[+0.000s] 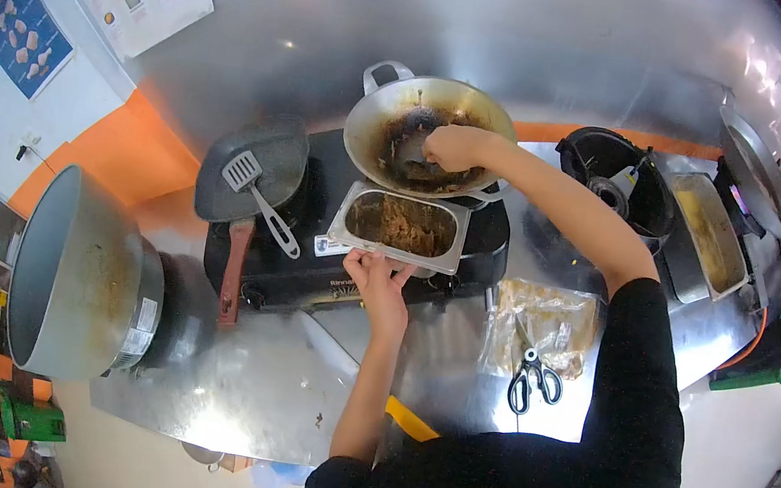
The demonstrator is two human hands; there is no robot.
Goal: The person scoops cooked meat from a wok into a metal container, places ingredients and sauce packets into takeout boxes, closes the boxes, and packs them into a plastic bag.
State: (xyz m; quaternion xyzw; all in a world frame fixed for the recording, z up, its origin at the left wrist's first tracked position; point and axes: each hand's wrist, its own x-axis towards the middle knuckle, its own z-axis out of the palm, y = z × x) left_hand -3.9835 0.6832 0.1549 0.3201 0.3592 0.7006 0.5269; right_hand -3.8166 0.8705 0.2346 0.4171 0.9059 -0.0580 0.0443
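My left hand (378, 278) grips the near side of a rectangular metal food pan (449, 257), fingers under its rim. Brown, shredded-looking food (413, 224) lies in the pan and coats its inside. Just behind stands a two-handled wok (362, 142) on the stove, its inside stained dark brown. Inside the wok, my right hand (458, 148) is closed, with a greyish thing by its fingers that is too unclear to name. The wok's near rim is close to the pan's far edge.
A slotted turner (243, 169) lies across a dark frying pan (218, 195) on the left burner. A big pot (87, 271) lies tilted at far left. Scissors (532, 374) rest on a plastic bag (560, 318). At right are a black pot-like vessel (576, 170) and another metal pan (730, 277).
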